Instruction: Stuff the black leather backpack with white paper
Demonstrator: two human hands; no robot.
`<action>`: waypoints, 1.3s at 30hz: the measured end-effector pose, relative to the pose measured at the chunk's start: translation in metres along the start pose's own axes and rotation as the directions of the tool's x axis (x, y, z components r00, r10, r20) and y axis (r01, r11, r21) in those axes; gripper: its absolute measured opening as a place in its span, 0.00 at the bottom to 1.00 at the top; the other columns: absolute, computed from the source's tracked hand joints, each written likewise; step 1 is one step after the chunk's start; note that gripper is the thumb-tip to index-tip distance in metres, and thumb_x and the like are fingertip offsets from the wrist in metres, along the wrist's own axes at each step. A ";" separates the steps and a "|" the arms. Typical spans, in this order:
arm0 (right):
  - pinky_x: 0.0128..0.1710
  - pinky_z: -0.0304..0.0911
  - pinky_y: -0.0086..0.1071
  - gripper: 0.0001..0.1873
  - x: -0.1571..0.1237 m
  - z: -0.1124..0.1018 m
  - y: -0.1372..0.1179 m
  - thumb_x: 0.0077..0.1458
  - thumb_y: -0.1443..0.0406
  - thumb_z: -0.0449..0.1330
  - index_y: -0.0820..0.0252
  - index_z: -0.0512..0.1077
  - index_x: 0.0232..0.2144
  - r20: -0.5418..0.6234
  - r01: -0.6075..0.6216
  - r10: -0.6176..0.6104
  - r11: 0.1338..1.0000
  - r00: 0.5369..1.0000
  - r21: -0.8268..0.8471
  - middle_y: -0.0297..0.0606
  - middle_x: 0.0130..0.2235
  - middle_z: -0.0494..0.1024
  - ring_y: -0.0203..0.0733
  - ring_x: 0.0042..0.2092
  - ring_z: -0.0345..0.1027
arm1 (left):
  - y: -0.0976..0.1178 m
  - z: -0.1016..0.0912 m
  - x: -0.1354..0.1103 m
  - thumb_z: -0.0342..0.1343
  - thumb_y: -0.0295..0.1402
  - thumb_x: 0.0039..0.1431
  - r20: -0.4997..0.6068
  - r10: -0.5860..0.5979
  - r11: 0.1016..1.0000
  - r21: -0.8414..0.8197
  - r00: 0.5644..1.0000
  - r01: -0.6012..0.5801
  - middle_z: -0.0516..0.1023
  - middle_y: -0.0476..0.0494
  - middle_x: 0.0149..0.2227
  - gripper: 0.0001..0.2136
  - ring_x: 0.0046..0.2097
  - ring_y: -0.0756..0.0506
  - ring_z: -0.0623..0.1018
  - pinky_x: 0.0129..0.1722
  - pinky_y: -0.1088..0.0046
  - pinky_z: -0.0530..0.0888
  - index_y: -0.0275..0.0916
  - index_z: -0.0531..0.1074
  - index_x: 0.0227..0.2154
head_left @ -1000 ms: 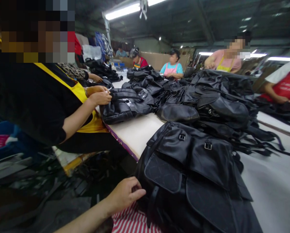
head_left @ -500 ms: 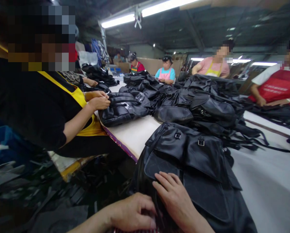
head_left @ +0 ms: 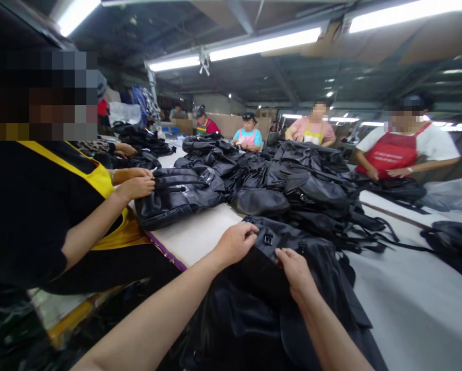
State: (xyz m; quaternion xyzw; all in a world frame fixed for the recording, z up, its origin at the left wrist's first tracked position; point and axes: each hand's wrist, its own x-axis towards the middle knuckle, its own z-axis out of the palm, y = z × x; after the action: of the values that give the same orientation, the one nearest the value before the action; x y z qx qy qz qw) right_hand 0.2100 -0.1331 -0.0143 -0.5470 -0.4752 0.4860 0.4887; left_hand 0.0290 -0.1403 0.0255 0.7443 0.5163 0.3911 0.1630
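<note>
In front of me a black leather-look backpack [head_left: 250, 330] lies on the table. Two small metal buckles show near its far end, one of them the nearer buckle [head_left: 268, 239] between my hands. With bent fingers, my left hand [head_left: 236, 243] grips the pocket flap [head_left: 259, 263] by its far left corner. My right hand [head_left: 295, 270] pinches the same flap farther right, thumb and fingers together. Between them the flap is raised, its dark side towards me. My fingers partly hide the edge they hold.
A co-worker in a yellow apron [head_left: 103, 190] stands close on my left, hands on another black backpack [head_left: 180, 201]. A heap of black bags [head_left: 315, 190] covers the middle of the white table [head_left: 404, 304]. Several people work across it. Scraps lie on the floor at lower left.
Both my hands have moved from the near part of the backpack to its far end and taken hold of the pocket flap, which is now lifted. The view has tilted up and turned right.
</note>
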 end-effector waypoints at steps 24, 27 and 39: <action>0.15 0.44 0.23 0.18 0.007 0.007 0.006 0.48 0.53 0.54 0.59 0.58 0.19 0.154 -0.227 0.222 0.974 0.963 0.015 0.26 0.15 0.61 0.28 0.15 0.54 | -0.047 0.044 0.074 0.51 0.33 0.58 0.209 0.159 0.985 0.026 0.965 -0.168 0.79 0.47 0.38 0.09 0.41 0.48 0.74 0.45 0.72 0.67 0.39 0.75 0.37; 0.15 0.45 0.23 0.17 0.010 0.011 0.005 0.50 0.53 0.51 0.58 0.57 0.19 0.182 -0.163 0.169 0.985 0.969 -0.048 0.24 0.15 0.59 0.27 0.15 0.53 | -0.049 0.042 0.076 0.51 0.33 0.57 0.231 0.121 0.992 -0.047 0.965 -0.113 0.79 0.47 0.37 0.09 0.41 0.48 0.74 0.45 0.73 0.68 0.40 0.76 0.36; 0.15 0.48 0.24 0.14 0.048 0.013 -0.019 0.53 0.60 0.49 0.58 0.59 0.18 0.203 -0.040 0.105 0.953 0.974 -0.301 0.25 0.14 0.62 0.29 0.14 0.54 | -0.049 0.038 0.071 0.52 0.35 0.54 0.253 0.102 0.988 -0.140 0.962 -0.068 0.77 0.47 0.38 0.10 0.43 0.48 0.72 0.49 0.73 0.65 0.39 0.76 0.34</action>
State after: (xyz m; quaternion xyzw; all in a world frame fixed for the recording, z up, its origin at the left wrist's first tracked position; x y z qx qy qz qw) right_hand 0.1997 -0.0829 0.0004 -0.5746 -0.5722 0.4841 0.3287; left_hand 0.0376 -0.0499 -0.0016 0.7983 0.4313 0.3301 0.2602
